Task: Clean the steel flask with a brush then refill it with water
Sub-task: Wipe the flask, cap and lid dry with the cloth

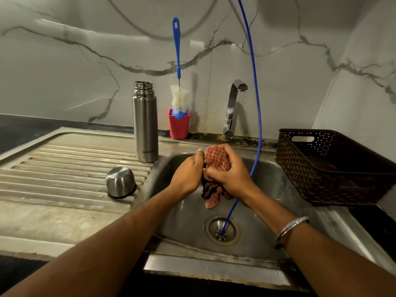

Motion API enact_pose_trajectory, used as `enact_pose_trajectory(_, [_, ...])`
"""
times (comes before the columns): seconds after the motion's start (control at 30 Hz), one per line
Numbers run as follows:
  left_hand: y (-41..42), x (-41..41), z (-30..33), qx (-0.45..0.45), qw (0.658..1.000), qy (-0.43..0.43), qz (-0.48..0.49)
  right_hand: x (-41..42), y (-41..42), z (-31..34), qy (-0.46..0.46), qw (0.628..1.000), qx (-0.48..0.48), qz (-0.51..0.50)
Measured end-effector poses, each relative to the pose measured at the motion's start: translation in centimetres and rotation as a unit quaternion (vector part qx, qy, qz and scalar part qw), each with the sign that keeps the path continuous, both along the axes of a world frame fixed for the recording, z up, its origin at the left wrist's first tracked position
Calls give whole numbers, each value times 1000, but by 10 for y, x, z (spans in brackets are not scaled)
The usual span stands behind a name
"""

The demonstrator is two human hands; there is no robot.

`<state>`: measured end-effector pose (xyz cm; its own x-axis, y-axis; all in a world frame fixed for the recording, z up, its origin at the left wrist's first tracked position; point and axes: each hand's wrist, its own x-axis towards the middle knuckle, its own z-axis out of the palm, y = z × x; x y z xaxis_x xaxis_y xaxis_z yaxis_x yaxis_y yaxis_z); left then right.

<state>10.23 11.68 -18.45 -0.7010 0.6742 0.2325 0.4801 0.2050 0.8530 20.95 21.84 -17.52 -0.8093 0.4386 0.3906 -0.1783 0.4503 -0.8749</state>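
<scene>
The steel flask [145, 123] stands upright and uncapped on the drainboard, beside the sink's back left corner. Its steel cap [120, 182] lies mouth-down on the ribbed drainboard in front of it. A blue-handled bottle brush [178, 67] with white bristles stands in a red cup [179, 127] against the wall. Over the sink basin [257, 243], my left hand [186, 174] and my right hand [227, 168] both grip a bunched red checked cloth [215, 161]; its loose end hangs down between them.
A steel tap [232, 108] rises behind the basin. A thin blue hose [256, 99] drops from above into the drain [221, 231]. A dark brown plastic basket [334, 168] sits on the counter to the right. The ribbed drainboard [64, 168] spreads to the left.
</scene>
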Motion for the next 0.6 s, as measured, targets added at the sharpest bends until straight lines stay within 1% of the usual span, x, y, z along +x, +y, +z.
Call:
enact_pose_trajectory(0.03, [1, -5, 1, -19, 999, -49, 14, 0, -1, -2, -6, 998, 58, 5])
enact_pose_trajectory(0.07, [1, -9, 3, -45, 991, -120, 23, 0, -1, -4, -20, 993, 112, 7])
enact_pose_trajectory(0.1, [-3, -11, 6, -77, 977, -198, 26, 1, -1, -5, -39, 986, 159, 10])
enact_pose_trajectory(0.13, [-9, -12, 8, -107, 961, -253, 25, 2, -1, -5, -61, 977, 205, 11])
enact_pose_trajectory(0.17, [-14, -13, 10, -127, 953, -273, 22, 2, 1, -5, -80, 964, 253, 6])
enact_pose_trajectory(0.2, [-16, -15, 9, -133, 952, -273, 22, 2, 2, -5, -94, 952, 290, -4])
enact_pose_trajectory(0.23, [-16, -18, 6, -127, 955, -267, 27, 1, 5, -5, -101, 947, 304, -12])
enact_pose_trajectory(0.27, [-16, -20, 4, -114, 959, -256, 33, 0, 7, -5, -105, 949, 297, -15])
enact_pose_trajectory(0.37, [-12, -20, 2, -92, 966, -238, 36, -3, 14, -7, -110, 965, 238, -5])
enact_pose_trajectory(0.47, [-6, -18, 2, -88, 970, -223, 48, 0, 18, -7, -117, 981, 156, 20])
enact_pose_trajectory(0.5, [-4, -18, 2, -91, 970, -219, 53, 2, 19, -6, -119, 982, 147, 24])
enact_pose_trajectory(0.53, [-3, -17, 2, -94, 970, -219, 55, 3, 20, -5, -113, 978, 176, 19])
enact_pose_trajectory(0.6, [-4, -17, 4, -99, 967, -227, 61, 5, 22, -4, -99, 945, 312, -2])
